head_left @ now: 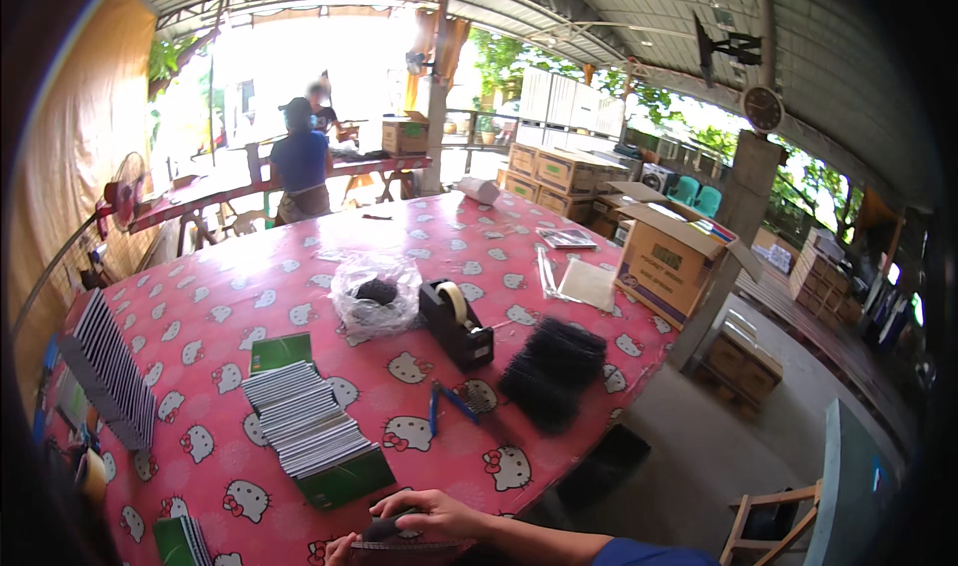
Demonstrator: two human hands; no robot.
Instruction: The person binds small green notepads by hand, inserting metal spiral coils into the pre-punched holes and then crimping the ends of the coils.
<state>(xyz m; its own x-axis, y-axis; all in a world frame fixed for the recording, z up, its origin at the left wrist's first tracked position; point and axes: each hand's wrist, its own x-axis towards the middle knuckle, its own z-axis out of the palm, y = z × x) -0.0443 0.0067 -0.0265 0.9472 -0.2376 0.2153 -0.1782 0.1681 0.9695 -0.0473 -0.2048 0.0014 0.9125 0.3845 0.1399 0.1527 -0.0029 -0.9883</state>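
Observation:
At the table's near edge, my right hand (431, 516) rests with bent fingers over a dark, ridged-edged item (407, 544) whose kind I cannot make out. Only the fingers of my left hand (341, 549) show, closed at the item's left end. Ahead and to the left lies a fanned row of booklets (304, 418) with green covers. Blue-handled pliers (435, 408) lie just beyond my right hand. Farther right is a pile of black, bristly-looking strips (554, 371). A few more green booklets (182, 540) lie at the lower left.
A black tape dispenser (457, 324) and a clear plastic bag (375, 292) with something black inside stand mid-table. A tall booklet stack (108, 371) rises at left. An open carton (667, 267) borders the right edge. Beyond the table, a person in blue (299, 162) stands beside another person.

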